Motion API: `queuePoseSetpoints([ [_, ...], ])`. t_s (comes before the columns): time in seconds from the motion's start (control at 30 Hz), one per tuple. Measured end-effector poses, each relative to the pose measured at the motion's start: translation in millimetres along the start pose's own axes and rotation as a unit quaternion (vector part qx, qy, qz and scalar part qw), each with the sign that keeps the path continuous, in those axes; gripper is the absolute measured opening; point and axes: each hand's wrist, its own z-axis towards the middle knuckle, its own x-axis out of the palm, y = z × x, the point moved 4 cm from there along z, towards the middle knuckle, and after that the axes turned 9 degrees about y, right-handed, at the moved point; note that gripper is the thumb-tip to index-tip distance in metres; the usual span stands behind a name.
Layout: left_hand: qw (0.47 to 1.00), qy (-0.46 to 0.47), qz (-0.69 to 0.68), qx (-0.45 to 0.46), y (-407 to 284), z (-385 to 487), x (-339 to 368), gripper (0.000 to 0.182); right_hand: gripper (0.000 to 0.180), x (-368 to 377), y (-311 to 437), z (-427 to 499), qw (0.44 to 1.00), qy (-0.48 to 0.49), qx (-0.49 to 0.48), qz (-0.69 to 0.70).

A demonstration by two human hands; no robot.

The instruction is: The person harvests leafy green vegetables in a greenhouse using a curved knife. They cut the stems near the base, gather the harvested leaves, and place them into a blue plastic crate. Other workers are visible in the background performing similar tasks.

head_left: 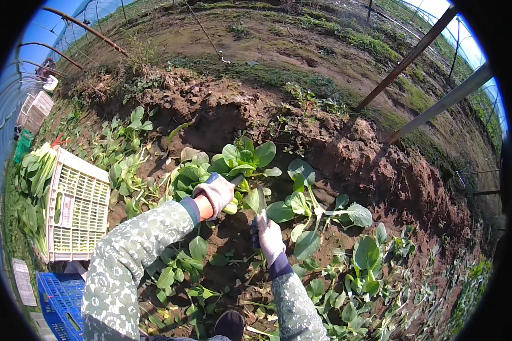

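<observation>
My left hand (216,192), in a knitted work glove, is at the base of a leafy bok choy plant (230,164); the glove's back hides its fingers, so its hold cannot be made out. My right hand (268,236), gloved too, grips a knife (262,200) whose blade points up and away from me, just right of the pale stems. Right of the blade, another leafy green plant (311,206) spreads its leaves low over the soil.
A white plastic crate (80,209) with bundled greens (36,174) stands at left, a blue crate (59,298) nearer me. Metal poles (409,55) slant at upper right beside a raised soil bank (367,157). My shoe (230,325) is at bottom centre. A distant person (47,67) is upper left.
</observation>
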Motion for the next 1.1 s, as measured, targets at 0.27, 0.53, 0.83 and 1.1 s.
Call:
queuePoseSetpoints([
  [0.27,0.985,-0.109,-0.129,-0.029,6.2,-23.1,19.9,0.025,0.048,10.4,-2.7,34.5,0.993,0.035,0.083,0.076],
  [0.53,0.977,-0.121,-0.174,-0.012,-0.9,-45.1,14.2,0.015,0.052,13.4,-9.8,34.9,0.989,0.058,0.108,0.083],
  [0.83,0.979,-0.074,-0.187,-0.030,5.9,-35.5,15.8,0.016,0.051,9.3,-11.5,44.9,0.974,0.103,0.149,0.134],
  [1.1,0.971,-0.135,-0.192,-0.046,19.6,-83.9,-10.7,0.018,0.047,-43.8,26.0,-7.9,0.952,0.029,0.051,-0.300],
])
